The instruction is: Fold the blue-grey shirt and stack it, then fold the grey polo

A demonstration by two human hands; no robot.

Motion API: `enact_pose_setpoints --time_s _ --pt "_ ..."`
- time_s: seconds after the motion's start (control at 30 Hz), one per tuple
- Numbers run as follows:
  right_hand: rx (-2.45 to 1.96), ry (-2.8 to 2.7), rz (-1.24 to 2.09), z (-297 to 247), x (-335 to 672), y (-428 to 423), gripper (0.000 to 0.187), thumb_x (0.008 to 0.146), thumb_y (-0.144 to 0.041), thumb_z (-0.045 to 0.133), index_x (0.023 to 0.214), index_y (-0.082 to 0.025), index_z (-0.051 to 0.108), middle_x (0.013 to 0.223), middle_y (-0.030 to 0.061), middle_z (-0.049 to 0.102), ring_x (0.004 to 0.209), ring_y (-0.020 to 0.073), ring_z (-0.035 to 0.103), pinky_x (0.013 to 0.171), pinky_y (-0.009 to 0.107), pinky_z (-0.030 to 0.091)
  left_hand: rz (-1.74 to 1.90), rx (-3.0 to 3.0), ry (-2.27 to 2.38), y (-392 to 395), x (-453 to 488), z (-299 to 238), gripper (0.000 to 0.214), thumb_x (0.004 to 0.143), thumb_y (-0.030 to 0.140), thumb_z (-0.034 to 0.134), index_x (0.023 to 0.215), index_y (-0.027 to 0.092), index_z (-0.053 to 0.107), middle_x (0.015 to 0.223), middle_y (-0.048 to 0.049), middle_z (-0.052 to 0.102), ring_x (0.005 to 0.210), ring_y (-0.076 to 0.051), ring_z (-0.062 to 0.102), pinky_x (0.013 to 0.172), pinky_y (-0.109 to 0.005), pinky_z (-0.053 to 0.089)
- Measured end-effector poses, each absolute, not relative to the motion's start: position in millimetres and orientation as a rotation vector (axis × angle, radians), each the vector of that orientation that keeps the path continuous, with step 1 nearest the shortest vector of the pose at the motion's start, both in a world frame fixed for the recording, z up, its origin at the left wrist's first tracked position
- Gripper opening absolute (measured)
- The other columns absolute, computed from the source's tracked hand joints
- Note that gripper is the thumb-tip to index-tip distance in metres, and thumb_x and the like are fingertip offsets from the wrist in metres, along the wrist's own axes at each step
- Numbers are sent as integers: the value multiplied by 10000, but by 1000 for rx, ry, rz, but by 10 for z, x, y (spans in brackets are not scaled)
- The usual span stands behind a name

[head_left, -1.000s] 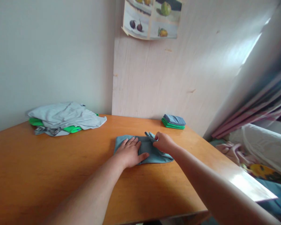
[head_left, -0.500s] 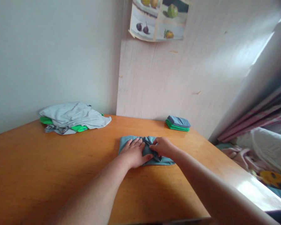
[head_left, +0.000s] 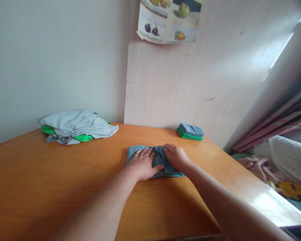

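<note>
A blue-grey garment, folded into a flat bundle, lies in front of me on the wooden table. Creases run across its middle; its exact kind cannot be told. My left hand rests palm down on its left half, fingers spread and thumb out to the right. On the right end of the bundle lies my right hand, palm down with the fingers stretched over the cloth. Part of the fabric is hidden beneath both hands.
A loose heap of grey and green clothes sits at the back left of the table. At the back right is a neat folded stack, blue-grey over green. Beyond the right edge is bedding under a curtain.
My right hand has gone from pinching a fold of the garment to lying flat on its right end. The raised fold there is pressed down. My left hand stays put.
</note>
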State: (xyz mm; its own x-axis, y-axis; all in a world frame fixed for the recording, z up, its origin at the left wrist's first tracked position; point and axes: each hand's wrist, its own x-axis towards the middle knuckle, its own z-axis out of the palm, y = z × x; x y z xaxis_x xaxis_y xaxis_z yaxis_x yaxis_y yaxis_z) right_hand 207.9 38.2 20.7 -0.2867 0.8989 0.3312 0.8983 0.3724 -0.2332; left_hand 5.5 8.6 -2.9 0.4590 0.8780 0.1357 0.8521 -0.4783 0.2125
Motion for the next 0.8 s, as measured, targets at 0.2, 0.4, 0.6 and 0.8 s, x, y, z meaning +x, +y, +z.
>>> enact_pose_setpoints --time_s 0.2,0.4,0.6,0.8 --pt "-1710 -2456 -46 13 1932 330 519 1054 -377 329 1525 -196 449 1601 117 406 1505 310 290 1193 488 283 327 2592 1541 108 53 -70 913 897 803 263 1550 179 398 1654 -114 299 1552 -288 185 1254 -484 111" --pt "-1853 -2564 -105 58 1887 242 538 1065 -468 273 1579 -325 345 1687 86 210 1542 380 138 1156 674 225 341 2587 1545 113 51 -92 996 870 844 260 1581 152 337 1663 -121 266 1554 -285 178 1258 -486 107" --pt "-1962 -2525 -21 68 1828 257 579 1061 -531 210 1603 -335 268 1703 72 146 1551 367 84 1142 713 197 331 2574 1540 123 45 -91 1015 858 850 293 1586 144 320 1666 -127 254 1556 -294 171 1257 -490 109" --pt "-1958 -2548 -29 69 1846 224 550 1065 -506 215 1604 -394 233 1714 29 93 1561 330 32 1167 679 171 317 2568 1533 143 38 -103 1000 854 847 315 1587 167 326 1664 -124 256 1553 -295 181 1256 -489 96"
